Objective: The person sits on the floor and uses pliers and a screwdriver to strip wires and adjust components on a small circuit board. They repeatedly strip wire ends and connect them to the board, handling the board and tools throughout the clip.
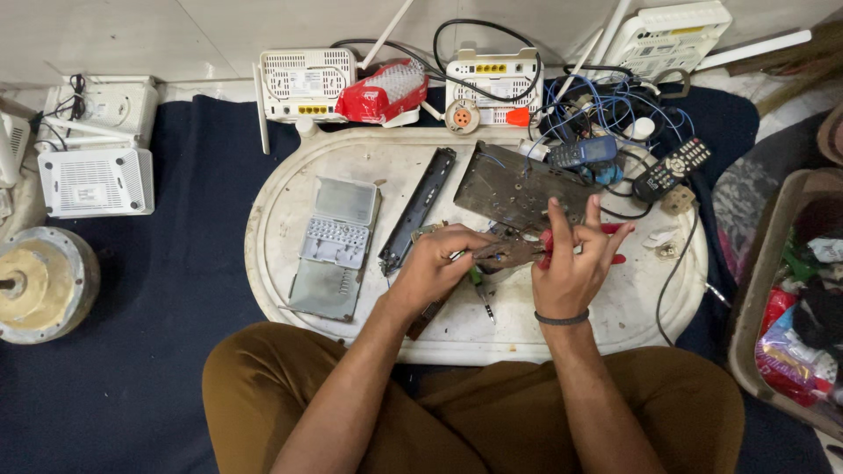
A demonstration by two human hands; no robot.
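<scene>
Head view. Brown circuit board (507,253): tray (272,219) middle, long axis left-right, held between both hands. Left hand (435,263): fingers closed on board's left end. Right hand (575,263): fingers spread, red-handled pliers (615,230) partly hidden behind it, grip unclear. Screwdriver (481,294) just below board.
</scene>
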